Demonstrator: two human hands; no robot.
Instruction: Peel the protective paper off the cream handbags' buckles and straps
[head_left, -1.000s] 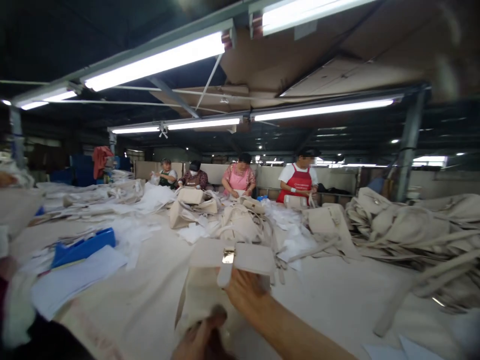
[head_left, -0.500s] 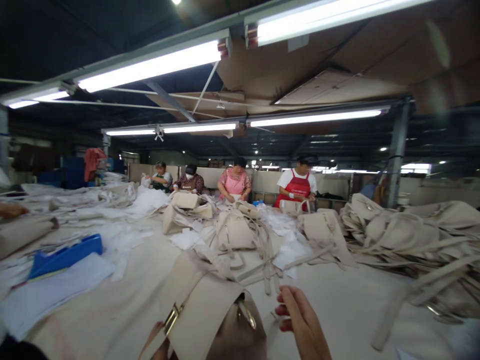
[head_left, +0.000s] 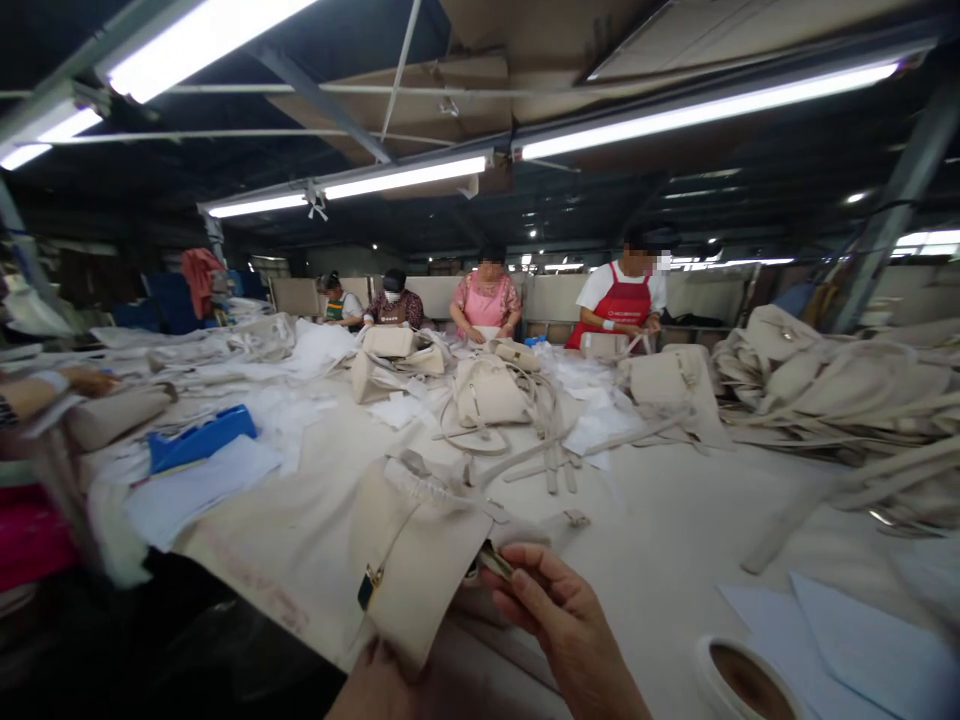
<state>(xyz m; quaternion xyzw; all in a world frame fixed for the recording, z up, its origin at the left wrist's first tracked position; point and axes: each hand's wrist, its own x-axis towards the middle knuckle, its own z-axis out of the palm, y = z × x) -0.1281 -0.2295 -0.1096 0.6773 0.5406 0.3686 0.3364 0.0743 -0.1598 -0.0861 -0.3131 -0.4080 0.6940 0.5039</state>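
A beige handbag [head_left: 420,550] with a flap and gold-coloured hardware lies tilted at the table's near edge. My right hand [head_left: 559,620] is closed at the bag's right side, its thumb and fingers pinching a small metal clasp [head_left: 496,563]. Low on the flap, my left hand [head_left: 379,685] grips the bag's near edge; its fingertips are mostly hidden. A gold buckle [head_left: 373,578] with a dark end hangs at the flap's left side. Loose straps [head_left: 559,525] trail out behind the bag.
More beige bags [head_left: 491,390] and white tissue stand further back. A heap of bags and straps [head_left: 817,390] lies right. Near me are a round container of brown stuff [head_left: 750,680] and white sheets [head_left: 862,640]. A blue holder [head_left: 202,440] and a co-worker's arm [head_left: 45,390] are left; several co-workers face me.
The view has tilted down. My right hand, earlier apart from the bag with loose fingers, now pinches the clasp. The bag has turned and its flap hangs differently.
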